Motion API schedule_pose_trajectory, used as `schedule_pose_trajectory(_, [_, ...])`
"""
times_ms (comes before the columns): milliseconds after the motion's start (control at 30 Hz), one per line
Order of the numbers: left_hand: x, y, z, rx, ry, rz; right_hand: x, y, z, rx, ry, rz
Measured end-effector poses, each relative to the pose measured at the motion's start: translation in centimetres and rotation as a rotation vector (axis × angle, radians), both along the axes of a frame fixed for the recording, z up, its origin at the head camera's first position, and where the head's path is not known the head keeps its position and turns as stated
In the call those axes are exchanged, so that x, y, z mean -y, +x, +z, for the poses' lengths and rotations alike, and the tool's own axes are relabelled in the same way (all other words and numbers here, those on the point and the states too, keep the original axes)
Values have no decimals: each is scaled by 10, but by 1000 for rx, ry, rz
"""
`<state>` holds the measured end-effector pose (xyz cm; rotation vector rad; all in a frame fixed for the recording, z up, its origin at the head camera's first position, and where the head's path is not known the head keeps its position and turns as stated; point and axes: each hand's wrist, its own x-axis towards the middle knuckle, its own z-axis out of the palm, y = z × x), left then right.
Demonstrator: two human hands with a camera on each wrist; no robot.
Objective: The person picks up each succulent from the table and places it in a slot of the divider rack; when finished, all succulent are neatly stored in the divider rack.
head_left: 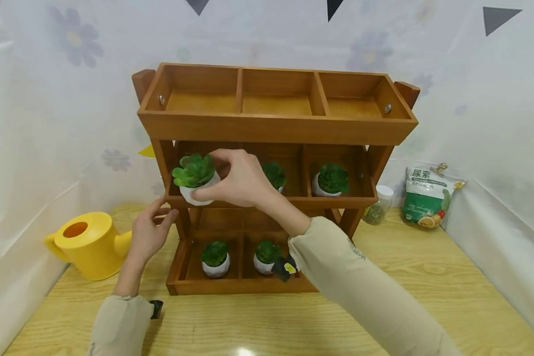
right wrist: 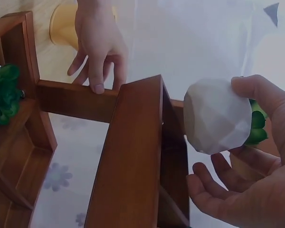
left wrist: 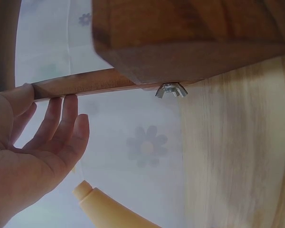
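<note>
My right hand holds a small potted succulent by its white faceted pot, thumb on one side and fingers on the other. Its green leaves point up, in front of the left end of the wooden plant rack's middle tier. My left hand grips the rack's left side, thumb and fingertips at the wooden strut; the little finger is off it. Behind my right hand, another succulent is partly hidden in the middle compartment. A third succulent stands in the right compartment.
Two potted succulents, one at left and one in the middle, stand in the bottom tier. A yellow watering can is left of the rack. A lidded jar and a green-white bag stand at right. The top tier overhangs.
</note>
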<state>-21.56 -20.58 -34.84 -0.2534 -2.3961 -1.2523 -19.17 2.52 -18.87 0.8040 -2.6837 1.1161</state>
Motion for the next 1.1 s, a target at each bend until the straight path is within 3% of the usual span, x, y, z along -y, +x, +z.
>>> schedule_pose_trajectory(200, [1, 1, 1, 19, -2, 0, 7, -16, -6, 80, -75, -20])
schedule_pose_trajectory(300, [1, 0, 1, 14, -7, 1, 12, -20, -11, 77, -84, -61])
schedule_pose_trajectory(667, [1, 0, 0, 6, 5, -4, 33, -32, -13, 8, 20, -168])
schedule_pose_trajectory(900, [0, 0, 0, 4, 7, -6, 41, -48, -9, 13, 101, -218])
schedule_pose_trajectory(1100, [0, -1, 0, 3, 12, -8, 45, -55, -10, 26, 111, -234])
